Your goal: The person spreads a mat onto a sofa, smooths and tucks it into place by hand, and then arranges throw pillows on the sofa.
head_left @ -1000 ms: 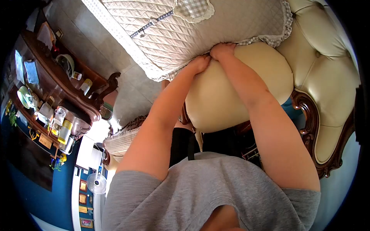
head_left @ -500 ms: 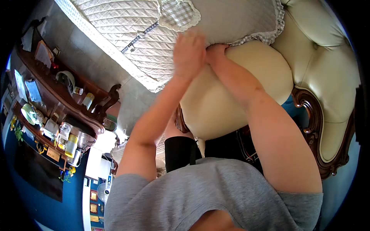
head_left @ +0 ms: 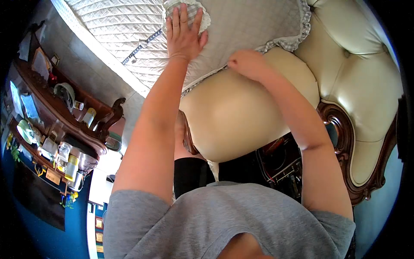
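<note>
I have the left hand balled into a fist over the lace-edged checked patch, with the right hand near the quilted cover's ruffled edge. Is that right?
Not quite: in the head view, the left hand is spread open, palm down, over the lace-edged checked patch. The right hand is indeed near the quilted cover's ruffled edge.

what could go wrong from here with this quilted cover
The quilted cover could bunch or shift if the left hand, spread over the checked patch, pushes sideways. Its ruffled edge might slip on the cream cushion, which looks smooth. That hand could also snag the patch's lacy border.
</note>
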Demonstrator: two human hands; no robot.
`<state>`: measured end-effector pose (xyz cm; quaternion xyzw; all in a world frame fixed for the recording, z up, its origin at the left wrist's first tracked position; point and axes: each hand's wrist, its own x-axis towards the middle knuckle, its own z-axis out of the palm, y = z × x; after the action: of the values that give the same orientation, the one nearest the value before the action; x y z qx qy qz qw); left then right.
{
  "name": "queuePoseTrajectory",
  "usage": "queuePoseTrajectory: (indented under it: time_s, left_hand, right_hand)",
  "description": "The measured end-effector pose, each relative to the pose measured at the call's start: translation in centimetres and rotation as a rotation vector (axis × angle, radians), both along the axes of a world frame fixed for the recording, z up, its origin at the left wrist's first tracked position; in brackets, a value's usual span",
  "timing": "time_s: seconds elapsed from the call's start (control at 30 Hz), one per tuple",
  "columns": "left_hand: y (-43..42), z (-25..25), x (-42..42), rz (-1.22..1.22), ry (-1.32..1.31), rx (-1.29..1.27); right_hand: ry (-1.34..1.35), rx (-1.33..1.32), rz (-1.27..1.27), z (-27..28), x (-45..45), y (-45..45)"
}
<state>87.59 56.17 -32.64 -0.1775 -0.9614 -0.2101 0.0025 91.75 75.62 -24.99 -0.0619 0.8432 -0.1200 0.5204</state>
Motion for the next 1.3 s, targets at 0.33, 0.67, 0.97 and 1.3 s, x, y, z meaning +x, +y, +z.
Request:
queuePoseTrajectory:
  time_s: [0.33,0.67,0.97,1.3]
  left_hand:
    - [-0.1,-2.6,1.0,0.014,-0.005,-0.106]
    - [-0.2,-3.3,0.8,0.021,-0.041,-0.125]
    - [-0.3,-3.8,0.9,0.028,-0.021,-0.061]
    - [-0.9,-4.7,0.7,0.04,0.02,-0.019]
  right_hand:
    - [-0.044,0.175,0.096,-3.7,-0.2,11.3]
    - [0.139,0.64,0.183,-7.5,1.1,4.5]
    - [-0.034,0.543,0.227,-5.2,0.4,3.4]
    - [-0.139,0.485,-0.009,-3.7,-1.7,5.3]
